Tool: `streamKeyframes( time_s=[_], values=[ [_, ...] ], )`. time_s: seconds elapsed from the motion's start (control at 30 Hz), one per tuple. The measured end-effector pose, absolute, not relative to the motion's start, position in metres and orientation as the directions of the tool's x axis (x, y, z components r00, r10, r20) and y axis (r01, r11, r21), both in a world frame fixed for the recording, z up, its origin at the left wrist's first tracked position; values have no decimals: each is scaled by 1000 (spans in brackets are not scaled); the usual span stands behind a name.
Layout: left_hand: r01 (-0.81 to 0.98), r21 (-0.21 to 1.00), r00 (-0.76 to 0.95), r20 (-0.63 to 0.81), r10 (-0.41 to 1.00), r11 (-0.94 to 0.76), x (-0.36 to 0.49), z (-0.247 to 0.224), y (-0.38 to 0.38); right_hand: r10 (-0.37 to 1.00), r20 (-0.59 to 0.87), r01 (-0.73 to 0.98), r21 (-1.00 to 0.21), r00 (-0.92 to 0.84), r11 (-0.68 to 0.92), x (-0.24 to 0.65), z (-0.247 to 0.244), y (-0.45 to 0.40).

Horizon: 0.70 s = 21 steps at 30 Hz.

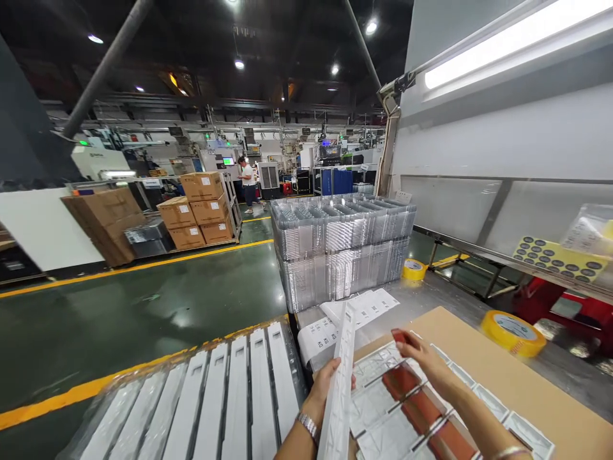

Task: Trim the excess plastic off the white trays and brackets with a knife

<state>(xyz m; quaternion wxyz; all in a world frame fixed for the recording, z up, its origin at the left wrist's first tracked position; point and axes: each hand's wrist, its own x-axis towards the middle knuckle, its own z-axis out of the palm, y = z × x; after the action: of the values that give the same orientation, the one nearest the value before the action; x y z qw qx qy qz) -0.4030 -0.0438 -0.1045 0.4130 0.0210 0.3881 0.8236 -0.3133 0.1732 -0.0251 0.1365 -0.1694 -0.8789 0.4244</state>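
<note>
Left hand [330, 383] grips white tray [341, 377]; right hand [421, 354] pinches red piece [399, 336].

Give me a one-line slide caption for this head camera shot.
Left hand holds a white tray on edge while the right hand pinches a small red piece above a compartment tray.

Tape roll [513, 332]: yellow; second tape roll [413, 269], same yellow.
Sticker sheet [558, 259]: yellow, rows of dark round dots.
Tray [383, 409]: clear plastic, embossed pattern.
Pads [421, 409]: rust red, in a row on the tray.
Piece [399, 336] in right hand [424, 358]: dark red.
Panel [341, 377] in left hand [325, 383]: white.
Slats [230, 396]: white, with dark slots.
Board [502, 370]: tan.
Boxes [201, 207]: brown cardboard, white labels.
Floor [143, 306]: dark green, yellow lines.
Stacked trays [340, 249]: clear, silvery.
</note>
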Motion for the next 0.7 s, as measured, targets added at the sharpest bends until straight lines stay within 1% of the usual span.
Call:
streamKeyframes(
  time_s=[0.1, 0.2, 0.27, 0.4, 0.5, 0.6, 0.7],
  values=[
    [-637, 667, -655, -204, 728, -386, -378, -83, -52, 268, 284, -31, -738, -921, 674, -283, -23, 145],
    [-599, 662, -668, -104, 737, -450, -348, -58, -60, 138, 449, -198, -622, -883, 757, -253, -23, 106],
    [-584, 663, -671, -69, 738, -469, -329, -47, -65, 61, 512, -265, -539, -857, 799, -239, -21, 85],
    [-578, 646, -692, -64, 719, -499, -301, -45, -70, -34, 565, -313, -405, -825, 859, -225, -18, 66],
    [-538, 671, -728, -66, 682, -510, -290, -50, -72, -67, 578, -319, -347, -813, 882, -219, -20, 64],
    [-475, 741, -741, -45, 670, -475, -282, -48, -72, -67, 571, -311, -342, -818, 887, -214, -25, 61],
    [-399, 780, -704, 76, 706, -482, -278, -37, -74, -38, 558, -294, -377, -829, 878, -207, -28, 58]
  ],
)
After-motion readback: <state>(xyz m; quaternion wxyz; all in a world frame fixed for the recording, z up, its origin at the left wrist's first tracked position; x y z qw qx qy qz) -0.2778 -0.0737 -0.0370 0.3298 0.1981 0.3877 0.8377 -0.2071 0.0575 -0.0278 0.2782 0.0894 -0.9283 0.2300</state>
